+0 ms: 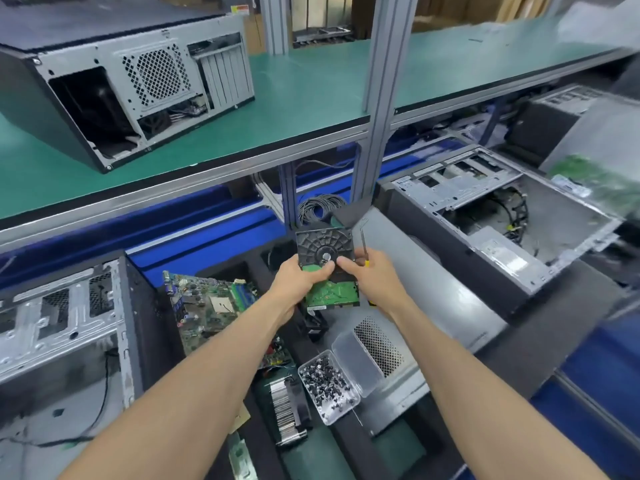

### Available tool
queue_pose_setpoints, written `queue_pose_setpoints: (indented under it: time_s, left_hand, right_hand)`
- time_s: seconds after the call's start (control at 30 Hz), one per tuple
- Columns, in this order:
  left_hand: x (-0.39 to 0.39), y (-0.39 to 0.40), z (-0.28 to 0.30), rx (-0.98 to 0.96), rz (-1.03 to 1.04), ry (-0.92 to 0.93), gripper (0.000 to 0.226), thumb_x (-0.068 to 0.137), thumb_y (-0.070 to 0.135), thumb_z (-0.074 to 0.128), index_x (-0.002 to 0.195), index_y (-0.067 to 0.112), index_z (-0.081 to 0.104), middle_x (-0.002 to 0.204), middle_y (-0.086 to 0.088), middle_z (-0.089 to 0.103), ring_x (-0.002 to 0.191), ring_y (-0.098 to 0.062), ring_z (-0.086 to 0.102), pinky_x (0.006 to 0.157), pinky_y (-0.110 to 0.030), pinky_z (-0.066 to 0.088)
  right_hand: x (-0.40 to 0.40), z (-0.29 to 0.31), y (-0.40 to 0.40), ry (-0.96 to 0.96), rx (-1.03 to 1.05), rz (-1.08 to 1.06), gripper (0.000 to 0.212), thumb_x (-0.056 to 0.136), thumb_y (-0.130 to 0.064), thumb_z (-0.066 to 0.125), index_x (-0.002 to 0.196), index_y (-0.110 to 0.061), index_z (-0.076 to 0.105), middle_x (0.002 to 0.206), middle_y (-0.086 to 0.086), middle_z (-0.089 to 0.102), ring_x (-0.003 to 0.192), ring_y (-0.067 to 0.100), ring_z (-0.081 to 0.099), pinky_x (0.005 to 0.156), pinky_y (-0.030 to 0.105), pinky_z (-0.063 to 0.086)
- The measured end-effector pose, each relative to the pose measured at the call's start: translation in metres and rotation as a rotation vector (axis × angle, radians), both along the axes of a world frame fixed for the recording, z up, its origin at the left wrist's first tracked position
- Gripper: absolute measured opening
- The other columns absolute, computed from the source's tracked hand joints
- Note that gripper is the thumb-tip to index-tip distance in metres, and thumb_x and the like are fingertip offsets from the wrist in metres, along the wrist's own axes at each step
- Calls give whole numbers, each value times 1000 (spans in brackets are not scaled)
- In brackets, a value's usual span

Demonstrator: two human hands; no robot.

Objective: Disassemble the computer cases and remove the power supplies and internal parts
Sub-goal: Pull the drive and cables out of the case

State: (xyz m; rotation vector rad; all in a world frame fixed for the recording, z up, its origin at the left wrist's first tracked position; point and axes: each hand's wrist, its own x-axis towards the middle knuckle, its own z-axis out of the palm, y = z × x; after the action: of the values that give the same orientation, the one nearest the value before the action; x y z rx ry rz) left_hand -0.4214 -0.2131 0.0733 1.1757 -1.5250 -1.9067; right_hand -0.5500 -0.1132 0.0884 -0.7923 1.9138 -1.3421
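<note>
So, going from the left, one case [62,327] looks gutted, a motherboard [207,306] lies out, the left hand [300,280] and right hand [367,277] both grip a hard drive [327,268], and the right case [502,216] still holds wires and a power supply [502,251].

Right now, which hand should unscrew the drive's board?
Right hand: it already holds the screwdriver beside the hard drive. Left hand grips the drive, steadying it.
</note>
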Motion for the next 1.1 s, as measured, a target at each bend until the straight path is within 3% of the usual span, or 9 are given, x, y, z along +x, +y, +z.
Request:
queue_pose_setpoints:
  time_s: [0.1, 0.23, 0.37, 0.47, 0.53, 0.67, 0.8, 0.97, 1.1]
  left_hand:
    - [-10, 4, -4, -49, -52, -152, 41, 92, 35, 73, 116, 17, 44, 105, 4, 67, 92, -15, 70, 75, -34, 58]
    - [-18, 11, -11, 10, -95, -116, 38, 102, 21, 57, 132, 34, 37, 119, -3, 62, 98, -21, 71, 74, -36, 61]
    - [-22, 14, -24, -12, -146, -198, 29, 103, 15, 54, 130, 25, 53, 124, -14, 64, 103, -26, 70, 88, -39, 60]
    - [-22, 10, -32, -61, -191, -300, 28, 101, 10, 55, 128, 14, 64, 118, -12, 67, 93, -20, 69, 87, -34, 59]
    - [-19, 7, -39, -166, -263, -432, 27, 99, 11, 57, 123, 13, 70, 118, -11, 69, 101, -23, 68, 98, -39, 55]
    - [-12, 9, -46, -285, -426, -599, 31, 93, 3, 55, 113, 14, 76, 112, -13, 74, 108, -29, 68, 99, -37, 53]
    - [-8, 13, -49, -336, -529, -642, 42, 89, -4, 49, 115, 16, 76, 108, -9, 74, 102, -23, 69, 88, -28, 55]
    - [-8, 15, -53, -338, -604, -660, 42, 92, -6, 46, 118, 11, 74, 109, -12, 74, 105, -23, 69, 99, -35, 54]
    - [-4, 19, -59, -334, -657, -679, 39, 91, -7, 49, 117, 8, 74, 108, -13, 75, 104, -23, 71, 96, -36, 56]
  right_hand:
    - [-10, -11, 13, 218, 142, -56, 23, 91, -29, 71, 103, -10, 70, 97, 6, 75, 95, 27, 70, 87, 45, 55]
    - [-21, -21, 24, 361, 314, -83, 28, 88, -42, 70, 94, -15, 67, 95, 4, 72, 94, 30, 66, 88, 46, 53]
    - [-27, -27, 30, 464, 456, -42, 27, 87, -45, 69, 79, -22, 57, 99, 6, 70, 96, 33, 63, 86, 44, 52]
    - [-28, -32, 34, 546, 564, 22, 31, 88, -46, 68, 80, -20, 53, 96, 9, 69, 92, 34, 63, 80, 42, 53]
    - [-25, -34, 36, 593, 623, 82, 38, 89, -46, 69, 73, -19, 46, 90, 9, 66, 89, 34, 62, 72, 39, 50]
    - [-13, -39, 40, 629, 718, 194, 40, 86, -39, 71, 67, -17, 44, 78, 5, 57, 86, 33, 61, 69, 37, 49]
    - [-1, -48, 46, 650, 772, 256, 33, 81, -34, 72, 71, -16, 46, 88, 10, 61, 93, 36, 63, 69, 36, 45]
    - [7, -59, 51, 663, 786, 303, 19, 82, -25, 64, 87, -15, 48, 107, 15, 65, 91, 36, 57, 71, 37, 45]
    - [13, -66, 56, 595, 797, 327, 39, 75, -34, 79, 87, -16, 47, 102, 12, 60, 101, 39, 60, 73, 38, 48]
